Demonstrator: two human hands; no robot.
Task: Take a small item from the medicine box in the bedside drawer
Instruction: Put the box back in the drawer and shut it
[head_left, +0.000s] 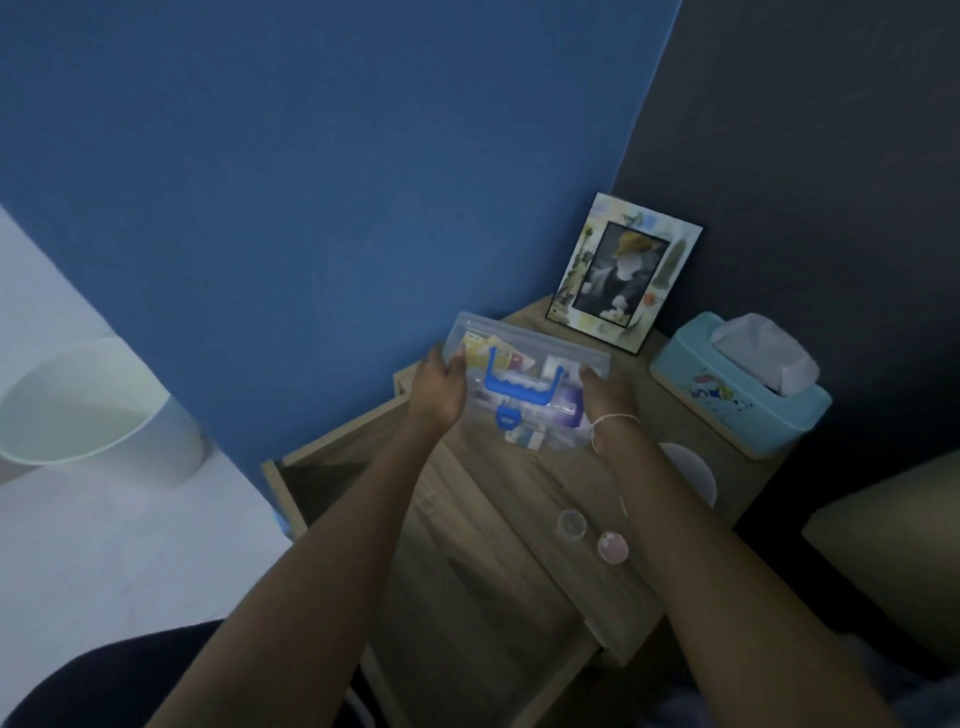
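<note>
Head view, dim light. Landmark: the clear medicine box (524, 384), all places given from it.

Medicine box: transparent plastic, lid shut, blue carrying handle (522, 387) folded on the lid, blue latch (508, 417) at its near edge. Packets and small cartons show through the plastic (contents too blurred to name singly). Held tilted above the wooden bedside cabinet (498, 519); whether its lower edge touches the cabinet top cannot be told.

Left hand (436, 387): grip closed on the box's left end, thumb over the lid edge.

Right hand (605, 402): grip closed on the box's right end; a thin white string bracelet (615, 420) at the wrist.

Open drawer (332, 462): below and left of the box, pulled out from the cabinet, interior dark.

Picture frame (626, 270): behind and right of the box, leaning upright against the dark wall.

Tissue box (737, 395): right of the box, light blue, a tissue standing out of its slot.

Two small round clear pieces (571, 524) and (613, 546): nearer the viewer than the box, lying on the cabinet top, just beside each other.

White bin (98, 410): far left of the box, on the floor against the blue wall (311, 156).
</note>
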